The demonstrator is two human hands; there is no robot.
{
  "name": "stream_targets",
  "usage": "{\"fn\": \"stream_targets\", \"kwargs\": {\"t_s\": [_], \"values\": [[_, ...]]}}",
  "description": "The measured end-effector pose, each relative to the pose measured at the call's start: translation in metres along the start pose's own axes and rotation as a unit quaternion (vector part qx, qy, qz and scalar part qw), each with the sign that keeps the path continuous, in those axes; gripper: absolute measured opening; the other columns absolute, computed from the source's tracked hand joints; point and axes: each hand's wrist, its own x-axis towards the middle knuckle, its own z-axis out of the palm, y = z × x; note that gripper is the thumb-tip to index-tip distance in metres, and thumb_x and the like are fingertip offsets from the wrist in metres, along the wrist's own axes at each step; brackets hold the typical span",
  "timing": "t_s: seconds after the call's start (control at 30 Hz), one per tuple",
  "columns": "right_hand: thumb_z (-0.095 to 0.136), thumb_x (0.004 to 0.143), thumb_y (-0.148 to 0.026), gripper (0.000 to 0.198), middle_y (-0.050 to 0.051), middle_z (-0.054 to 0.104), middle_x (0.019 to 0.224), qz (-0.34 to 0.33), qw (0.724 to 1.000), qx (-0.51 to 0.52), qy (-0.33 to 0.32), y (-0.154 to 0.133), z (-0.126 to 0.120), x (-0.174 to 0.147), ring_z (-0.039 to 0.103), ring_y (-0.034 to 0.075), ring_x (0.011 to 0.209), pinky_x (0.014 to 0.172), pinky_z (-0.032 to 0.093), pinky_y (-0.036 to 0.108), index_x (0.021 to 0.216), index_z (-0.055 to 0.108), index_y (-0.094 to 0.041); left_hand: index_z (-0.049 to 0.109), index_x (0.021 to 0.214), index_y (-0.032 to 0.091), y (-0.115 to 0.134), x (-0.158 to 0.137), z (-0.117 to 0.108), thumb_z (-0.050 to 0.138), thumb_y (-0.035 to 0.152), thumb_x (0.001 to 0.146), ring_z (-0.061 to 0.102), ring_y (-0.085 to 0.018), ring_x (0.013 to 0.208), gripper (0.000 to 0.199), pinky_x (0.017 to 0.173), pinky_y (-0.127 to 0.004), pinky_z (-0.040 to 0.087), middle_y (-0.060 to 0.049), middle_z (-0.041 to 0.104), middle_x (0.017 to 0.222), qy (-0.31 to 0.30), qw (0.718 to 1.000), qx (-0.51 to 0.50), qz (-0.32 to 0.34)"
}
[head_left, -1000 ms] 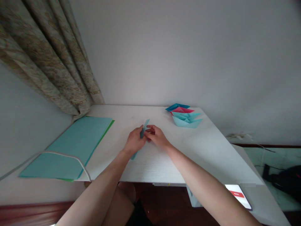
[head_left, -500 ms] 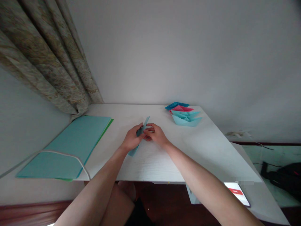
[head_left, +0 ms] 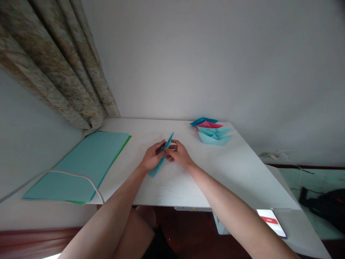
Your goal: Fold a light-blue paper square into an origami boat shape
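Observation:
Between my hands, above the white table, is a folded light-blue paper point(head_left: 161, 163), held on a slant with one pointed end up and away from me. My left hand point(head_left: 153, 156) grips its left side, thumb on the near face and fingers partly hidden behind it. From the right, my right hand point(head_left: 178, 154) pinches the paper near its middle, with the other fingers curled. Farther back on the right stand finished paper boats: light-blue boats point(head_left: 215, 138), a pink boat point(head_left: 208, 125) and a dark-blue boat point(head_left: 204, 121).
A stack of light-blue and green paper sheets point(head_left: 81, 165) lies at the table's left, with a white cable point(head_left: 72, 174) crossing over it. A lit phone point(head_left: 272, 223) is at the right front. Patterned curtains point(head_left: 64, 64) hang at the left, before a white wall.
The folded paper has turned slightly and its sides now sit closer together, its upper tip a bit farther right. Both hands keep their hold; the view has shifted slightly.

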Motion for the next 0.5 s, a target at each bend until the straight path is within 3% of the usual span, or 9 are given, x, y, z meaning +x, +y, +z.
{"fn": "stream_targets", "kwargs": {"t_s": [0.13, 0.3, 0.37, 0.5], "values": [[0.071, 0.072, -0.026, 0.053, 0.004, 0.067, 0.094, -0.021, 0.999, -0.035, 0.009, 0.003, 0.001, 0.0, 0.063, 0.013, 0.054, 0.042, 0.051, 0.025, 0.119, 0.047, -0.022, 0.05, 0.136, 0.008, 0.005, 0.0, 0.005, 0.056, 0.017, 0.076, 0.06, -0.025, 0.118, 0.061, 0.105, -0.04, 0.045, -0.015, 0.06, 0.132, 0.027, 0.999, 0.015, -0.017], [0.06, 0.071, -0.015, 0.047, 0.002, 0.068, 0.094, -0.038, 0.997, -0.056, 0.039, 0.008, 0.002, 0.001, 0.059, 0.01, 0.048, 0.04, 0.047, 0.022, 0.116, 0.05, -0.022, 0.05, 0.136, 0.013, 0.022, -0.003, 0.02, 0.053, 0.002, 0.069, 0.05, -0.027, 0.129, 0.069, 0.111, -0.042, 0.039, -0.013, 0.055, 0.138, 0.069, 0.974, 0.216, -0.005], [0.06, 0.071, -0.016, 0.048, 0.003, 0.069, 0.097, -0.056, 0.995, -0.058, 0.053, 0.009, 0.002, 0.001, 0.059, 0.01, 0.05, 0.042, 0.047, 0.021, 0.117, 0.051, -0.023, 0.051, 0.135, 0.012, 0.028, -0.005, 0.028, 0.05, 0.0, 0.07, 0.054, -0.029, 0.125, 0.066, 0.108, -0.043, 0.042, -0.014, 0.058, 0.134, 0.075, 0.963, 0.258, -0.004], [0.064, 0.07, -0.023, 0.036, 0.002, 0.071, 0.086, -0.087, 0.991, -0.058, 0.079, 0.011, 0.0, 0.004, 0.065, 0.015, 0.067, 0.057, 0.052, 0.026, 0.105, 0.059, -0.021, 0.047, 0.139, 0.014, 0.034, -0.009, 0.046, 0.042, -0.005, 0.07, 0.051, -0.027, 0.128, 0.072, 0.106, -0.042, 0.046, -0.013, 0.058, 0.134, 0.054, 0.958, 0.27, 0.081]]}}
